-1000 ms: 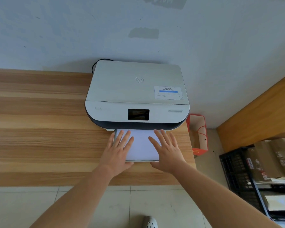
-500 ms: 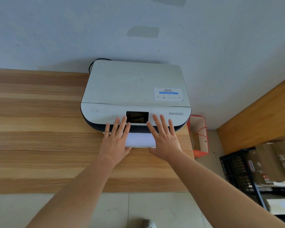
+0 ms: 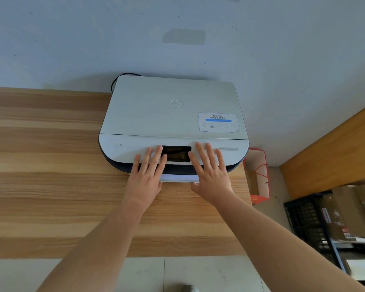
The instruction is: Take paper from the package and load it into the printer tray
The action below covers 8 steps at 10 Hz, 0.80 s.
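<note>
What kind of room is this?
Probably a small office or storeroom: a printer sits on a long wooden desk against a plain wall, with cardboard boxes and a black crate stacked beside it.

You see the "hp" logo [image 3: 176, 103] on the lid of the printer [image 3: 156, 114]. A white sticker [image 3: 217, 122] at the lid's right corner carries Chinese text too small to read.

Both forearms are reaching forward from the lower frame edge, bare, converging slightly. Left hand [image 3: 147, 175] is lying palm down, fingers [image 3: 156, 158] extended and spread a little, pointing forward. Right hand [image 3: 211, 175] is posed likewise: palm down, flat, fingers [image 3: 202, 153] splayed, thumb angled out to the side. Neither hand is gripping anything. Hands are set apart, level with each other.
</note>
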### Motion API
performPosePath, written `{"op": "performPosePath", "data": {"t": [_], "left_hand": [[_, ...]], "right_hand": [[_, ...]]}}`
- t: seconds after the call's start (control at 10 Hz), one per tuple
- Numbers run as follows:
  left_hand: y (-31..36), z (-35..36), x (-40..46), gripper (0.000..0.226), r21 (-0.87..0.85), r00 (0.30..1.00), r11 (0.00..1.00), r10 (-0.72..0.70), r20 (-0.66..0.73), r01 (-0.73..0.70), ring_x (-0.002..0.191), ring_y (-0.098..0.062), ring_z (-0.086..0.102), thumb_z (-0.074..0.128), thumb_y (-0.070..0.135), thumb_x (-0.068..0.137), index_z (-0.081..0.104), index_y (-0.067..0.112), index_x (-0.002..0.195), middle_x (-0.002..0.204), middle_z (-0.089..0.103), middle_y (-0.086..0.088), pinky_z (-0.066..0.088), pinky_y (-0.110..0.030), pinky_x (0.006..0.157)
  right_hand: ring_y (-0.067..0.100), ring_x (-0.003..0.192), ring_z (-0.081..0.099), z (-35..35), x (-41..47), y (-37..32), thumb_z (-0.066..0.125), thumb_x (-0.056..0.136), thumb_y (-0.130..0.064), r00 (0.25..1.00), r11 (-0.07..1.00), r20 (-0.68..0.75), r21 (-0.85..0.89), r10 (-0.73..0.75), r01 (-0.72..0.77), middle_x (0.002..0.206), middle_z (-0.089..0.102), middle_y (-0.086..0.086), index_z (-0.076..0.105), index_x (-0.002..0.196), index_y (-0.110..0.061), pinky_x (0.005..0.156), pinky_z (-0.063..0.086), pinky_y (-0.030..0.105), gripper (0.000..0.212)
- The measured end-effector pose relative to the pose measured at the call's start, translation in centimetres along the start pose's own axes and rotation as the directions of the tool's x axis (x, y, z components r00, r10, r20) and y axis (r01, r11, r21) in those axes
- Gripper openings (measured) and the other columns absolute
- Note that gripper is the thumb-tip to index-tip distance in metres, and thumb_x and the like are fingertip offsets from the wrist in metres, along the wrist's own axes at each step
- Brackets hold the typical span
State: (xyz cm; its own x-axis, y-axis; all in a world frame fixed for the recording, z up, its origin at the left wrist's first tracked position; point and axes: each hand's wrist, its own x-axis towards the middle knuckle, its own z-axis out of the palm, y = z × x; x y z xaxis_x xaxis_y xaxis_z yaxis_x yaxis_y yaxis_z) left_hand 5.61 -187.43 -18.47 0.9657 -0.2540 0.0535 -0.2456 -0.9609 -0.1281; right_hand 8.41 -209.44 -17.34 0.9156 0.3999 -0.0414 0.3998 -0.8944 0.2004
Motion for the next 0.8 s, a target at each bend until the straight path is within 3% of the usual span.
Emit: {"op": "performPosePath", "data": {"t": [0.2,0.3,0.5,0.6,0.7,0.8], "left_hand": [[-0.4,0.9,0.5,0.094,0.048,0.999,0.999,-0.012,-0.037,0.013,0.144,-0.034,0.002,0.068,0.025,0.085,0.000,0.013,0.150,0.157,-0.020,-0.014,0.018,-0.054,0.113],[-0.1,1.1,0.7,0.095,0.092,1.000,0.996,0.004,-0.027,-0.001,0.142,-0.036,0.006,0.067,0.025,0.085,-0.002,0.013,0.149,0.155,-0.022,-0.017,0.020,-0.054,0.111],[-0.1,0.6,1.1,0.093,0.125,1.000,0.992,0.010,0.014,-0.011,0.141,-0.040,0.008,0.062,0.024,0.088,-0.009,0.009,0.147,0.153,-0.017,-0.021,0.023,-0.057,0.109],[0.7,0.1,0.8,0.088,0.174,0.998,0.984,0.018,0.053,-0.027,0.142,-0.040,0.000,0.053,0.017,0.092,-0.016,0.009,0.146,0.152,-0.023,-0.021,0.017,-0.057,0.112],[0.7,-1.9,0.8,0.083,0.091,0.997,0.996,-0.030,0.068,0.023,0.143,-0.037,0.005,0.053,0.029,0.093,-0.006,0.015,0.150,0.156,-0.012,-0.018,0.018,-0.055,0.112],[0.5,-4.7,0.2,0.082,-0.086,0.991,0.996,0.014,0.134,-0.003,0.144,-0.031,0.008,0.044,0.057,0.092,0.002,0.020,0.151,0.159,-0.001,-0.012,0.016,-0.050,0.115]], "right_hand": [[0.035,0.145,0.009,1.0,0.7,0.0,0.070,0.075,-0.048,0.992,1.000,-0.127,0.001,0.014,-0.014,0.158,0.003,0.010,0.019,0.149,-0.022,0.114,0.012,0.053,0.093],[0.036,0.142,0.016,1.6,0.9,0.1,0.073,0.073,-0.047,0.983,0.999,-0.182,-0.032,0.002,-0.008,0.156,0.009,0.012,0.022,0.146,-0.021,0.110,0.025,0.054,0.093],[0.037,0.141,0.025,2.0,1.3,0.3,0.072,0.072,-0.053,0.982,0.994,-0.187,-0.110,-0.014,-0.007,0.155,0.010,0.014,0.018,0.147,-0.020,0.106,0.032,0.055,0.098],[0.037,0.142,0.022,1.8,1.1,-0.2,0.070,0.074,-0.048,0.988,0.995,-0.154,-0.090,0.031,-0.046,0.156,0.008,0.014,0.016,0.147,-0.019,0.107,0.031,0.056,0.095],[0.034,0.145,0.010,-0.3,0.9,-0.8,0.065,0.079,-0.046,0.995,0.998,-0.080,-0.015,0.053,-0.055,0.159,0.006,0.011,0.011,0.147,-0.022,0.112,0.017,0.055,0.090],[0.026,0.147,0.003,-4.3,-0.7,-0.2,0.056,0.085,-0.058,0.997,0.972,0.003,0.223,0.073,-0.071,0.161,0.003,0.003,0.006,0.151,-0.028,0.116,0.009,0.047,0.088]]}}
